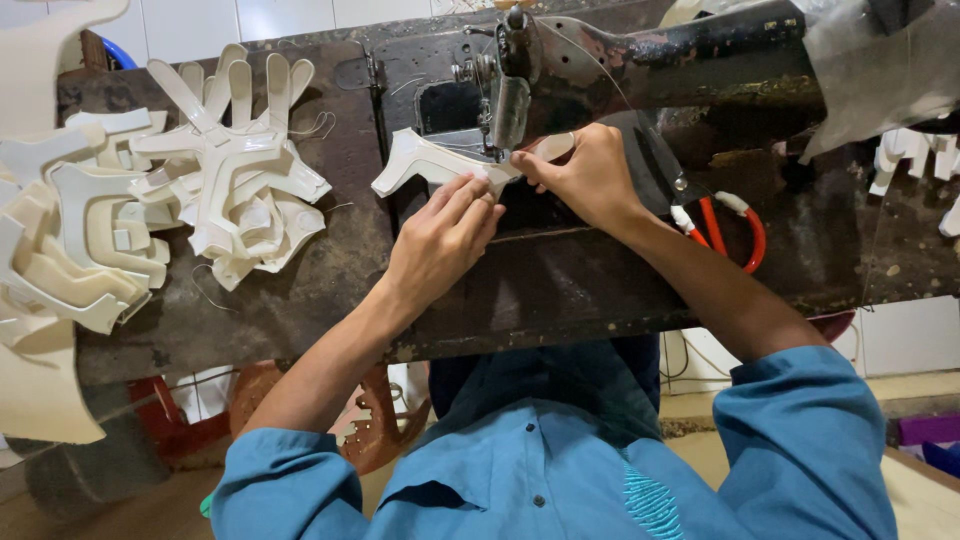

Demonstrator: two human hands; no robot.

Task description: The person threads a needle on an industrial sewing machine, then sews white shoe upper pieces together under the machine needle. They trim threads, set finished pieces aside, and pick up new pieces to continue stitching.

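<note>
Left hand [440, 240] lies flat, fingers pressed down on a cream cut piece [425, 165] at the needle of the sewing machine [620, 60]. Right hand [585, 175] pinches the same piece just beyond the presser foot. The piece sits on the machine bed near the far edge of the dark counter [300, 300], mid-seam by the look of it. A heap of similar cream pieces [235, 180] lies at the counter's left end; whether these are stitched or waiting cannot be told. Red-handled scissors [735, 225] rest right of the machine.
</note>
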